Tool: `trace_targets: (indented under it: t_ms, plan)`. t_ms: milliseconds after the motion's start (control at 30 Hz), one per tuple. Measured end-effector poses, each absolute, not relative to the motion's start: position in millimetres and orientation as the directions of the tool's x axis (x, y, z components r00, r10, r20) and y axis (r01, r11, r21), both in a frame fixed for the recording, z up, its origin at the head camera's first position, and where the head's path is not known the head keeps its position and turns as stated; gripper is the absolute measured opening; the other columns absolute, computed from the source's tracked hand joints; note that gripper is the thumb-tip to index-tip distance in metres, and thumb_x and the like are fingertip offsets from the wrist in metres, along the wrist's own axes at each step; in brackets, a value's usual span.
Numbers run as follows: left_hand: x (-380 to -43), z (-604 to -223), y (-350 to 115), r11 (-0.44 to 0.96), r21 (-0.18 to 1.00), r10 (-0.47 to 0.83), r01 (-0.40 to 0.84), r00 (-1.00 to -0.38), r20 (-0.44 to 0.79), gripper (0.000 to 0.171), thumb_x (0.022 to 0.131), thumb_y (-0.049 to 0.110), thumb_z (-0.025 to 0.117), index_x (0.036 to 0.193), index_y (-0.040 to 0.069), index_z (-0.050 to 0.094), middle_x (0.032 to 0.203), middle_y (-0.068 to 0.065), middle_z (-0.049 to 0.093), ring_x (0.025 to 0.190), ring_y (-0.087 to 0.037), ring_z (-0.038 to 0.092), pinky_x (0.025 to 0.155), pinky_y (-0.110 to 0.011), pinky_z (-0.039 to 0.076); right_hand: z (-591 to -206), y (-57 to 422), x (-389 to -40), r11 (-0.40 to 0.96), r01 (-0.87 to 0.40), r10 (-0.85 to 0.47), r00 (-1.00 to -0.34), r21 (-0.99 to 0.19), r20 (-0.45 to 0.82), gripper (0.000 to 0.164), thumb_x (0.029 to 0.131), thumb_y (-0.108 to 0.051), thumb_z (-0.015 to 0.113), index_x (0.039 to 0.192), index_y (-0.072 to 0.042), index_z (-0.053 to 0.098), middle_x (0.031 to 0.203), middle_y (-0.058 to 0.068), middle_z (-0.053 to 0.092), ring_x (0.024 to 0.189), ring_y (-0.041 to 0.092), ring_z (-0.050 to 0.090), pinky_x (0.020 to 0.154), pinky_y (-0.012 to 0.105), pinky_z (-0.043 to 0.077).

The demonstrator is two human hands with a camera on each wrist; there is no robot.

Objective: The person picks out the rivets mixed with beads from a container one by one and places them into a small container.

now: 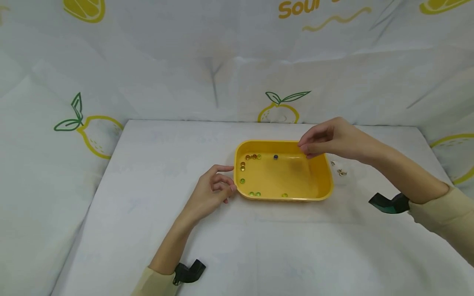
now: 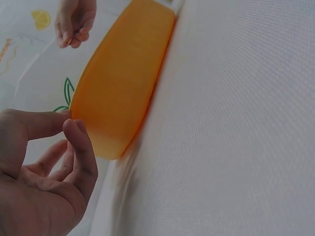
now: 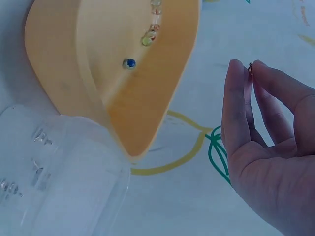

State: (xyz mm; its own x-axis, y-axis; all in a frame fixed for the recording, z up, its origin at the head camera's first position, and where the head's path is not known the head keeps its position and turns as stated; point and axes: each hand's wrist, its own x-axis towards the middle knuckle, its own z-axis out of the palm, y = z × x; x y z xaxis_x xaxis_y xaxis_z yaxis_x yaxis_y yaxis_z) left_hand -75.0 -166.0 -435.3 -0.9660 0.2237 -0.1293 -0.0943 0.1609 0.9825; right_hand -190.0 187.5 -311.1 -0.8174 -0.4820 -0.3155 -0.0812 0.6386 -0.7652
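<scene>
A yellow plastic tray (image 1: 296, 200) stands on the white table, holding several small round glass beads: amber (image 1: 242, 168), yellow-green (image 1: 258, 194) and one dark blue (image 3: 129, 63). Index finger and thumb of my left hand (image 1: 209, 193) touch the tray's left side, set apart from each other, with the other fingers loosely bent. Above the tray's far right corner, my right hand (image 1: 333, 139) pinches a tiny dark metallic piece (image 3: 250, 68) between thumb and index finger. Its exact kind is too small to tell.
A clear plastic container (image 3: 93, 147) is right beside the tray, with several small shiny metal pieces (image 1: 341, 172) in it. Behind the table hangs a white cloth with lemon prints (image 1: 278, 113). Black straps (image 1: 189, 271) sit on both wrists.
</scene>
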Motion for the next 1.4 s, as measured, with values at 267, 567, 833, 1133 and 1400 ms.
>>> trace_targets:
  t_ms: [267, 567, 833, 1133, 1400]
  plan:
    - [-75.1, -434.7, -165.1, 0.164, 0.982, 0.220, -0.098, -0.966, -0.133, 0.052, 0.099, 0.004, 0.073, 0.148, 0.013, 0.057, 0.109, -0.016, 0.073, 0.083, -0.029, 0.068, 0.068, -0.025, 0.060, -310.4, 205.5, -185.9, 0.650, -0.057, -0.435, -0.846, -0.758, -0.309, 0.027, 0.101, -0.019, 0.078, 0.124, -0.004, 0.076, 0.109, -0.001, 0.083, 0.102, 0.023, 0.082, 0.091, 0.031, 0.068]
    - [-73.9, -433.1, -164.5, 0.157, 0.983, 0.220, -0.099, -0.966, -0.133, 0.052, 0.100, 0.003, 0.073, 0.148, 0.013, 0.057, 0.109, -0.017, 0.073, 0.083, -0.031, 0.068, 0.067, -0.026, 0.060, -317.1, 225.0, -178.3, 0.684, -0.065, -0.386, -0.877, -0.726, -0.285, 0.030, 0.102, -0.028, 0.077, 0.125, -0.007, 0.077, 0.114, 0.003, 0.082, 0.100, 0.019, 0.081, 0.087, 0.022, 0.066]
    - [-75.6, -433.8, -163.5, 0.152, 0.982, 0.217, -0.110, -0.966, -0.141, 0.051, 0.099, 0.003, 0.072, 0.147, 0.013, 0.057, 0.108, -0.016, 0.073, 0.083, -0.030, 0.068, 0.066, -0.025, 0.060, -323.7, 247.1, -174.1, 0.659, -0.040, -0.339, -0.907, -0.751, -0.250, 0.027, 0.104, -0.023, 0.075, 0.124, -0.005, 0.076, 0.108, -0.001, 0.082, 0.095, 0.017, 0.080, 0.084, 0.023, 0.067]
    - [-75.1, -435.1, -164.0, 0.151, 0.982, 0.210, -0.114, -0.967, -0.144, 0.049, 0.099, 0.003, 0.072, 0.145, 0.012, 0.058, 0.108, -0.017, 0.073, 0.082, -0.029, 0.067, 0.066, -0.026, 0.060, -331.2, 262.4, -170.4, 0.661, -0.043, -0.316, -0.922, -0.749, -0.225, 0.025, 0.105, -0.021, 0.074, 0.123, -0.004, 0.076, 0.104, -0.004, 0.081, 0.093, 0.016, 0.081, 0.083, 0.020, 0.066]
    - [-75.1, -435.4, -163.9, 0.149, 0.983, 0.212, -0.107, -0.968, -0.137, 0.048, 0.099, 0.004, 0.073, 0.144, 0.011, 0.058, 0.108, -0.017, 0.073, 0.082, -0.031, 0.067, 0.067, -0.026, 0.060, -337.7, 277.8, -167.3, 0.677, 0.002, -0.269, -0.930, -0.736, -0.250, 0.029, 0.105, -0.022, 0.074, 0.126, -0.002, 0.074, 0.104, -0.012, 0.081, 0.094, 0.013, 0.081, 0.083, 0.018, 0.065]
